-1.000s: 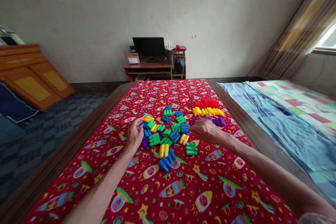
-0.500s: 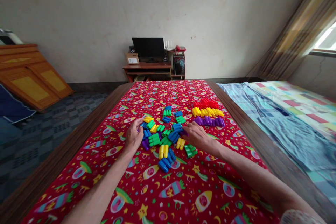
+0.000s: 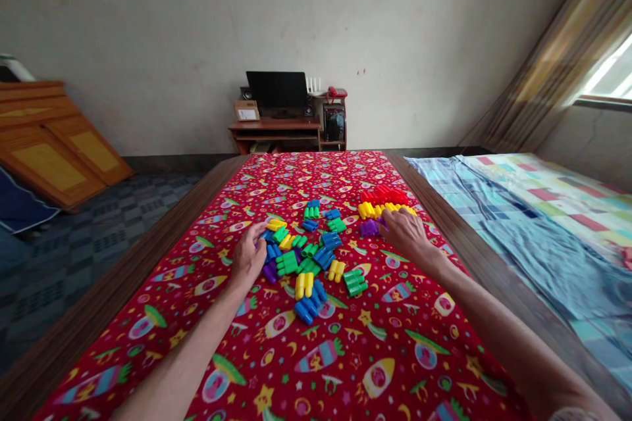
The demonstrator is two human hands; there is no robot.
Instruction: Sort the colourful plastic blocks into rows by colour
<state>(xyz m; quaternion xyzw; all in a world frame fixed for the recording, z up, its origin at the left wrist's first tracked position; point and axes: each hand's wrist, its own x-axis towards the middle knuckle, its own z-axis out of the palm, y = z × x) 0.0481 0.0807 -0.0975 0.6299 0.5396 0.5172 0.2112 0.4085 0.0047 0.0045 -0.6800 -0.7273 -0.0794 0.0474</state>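
Observation:
A loose pile of plastic building blocks in blue, green, yellow and purple lies mid-table, among them a green block (image 3: 287,264) and a yellow block (image 3: 305,285). My left hand (image 3: 248,253) rests at the pile's left edge, fingers bent; a bit of purple shows between its thumb and fingers. At the right, my right hand (image 3: 405,231) is over the row of purple blocks (image 3: 368,229), its fingers closed on a purple block that they mostly hide. Just behind run a row of yellow blocks (image 3: 367,210) and a row of red blocks (image 3: 384,195).
A red cloth with rocket prints (image 3: 316,355) covers the wooden table (image 3: 197,210). To the right stands a bed (image 3: 533,210) with a checked sheet. Beyond the table are a desk (image 3: 276,123) with a monitor (image 3: 276,92) and, at left, a wooden cabinet (image 3: 59,151).
My right hand has moved right and away from me, from the pile's right side to the purple row, carrying a purple block. My left hand has stayed at the pile's left edge.

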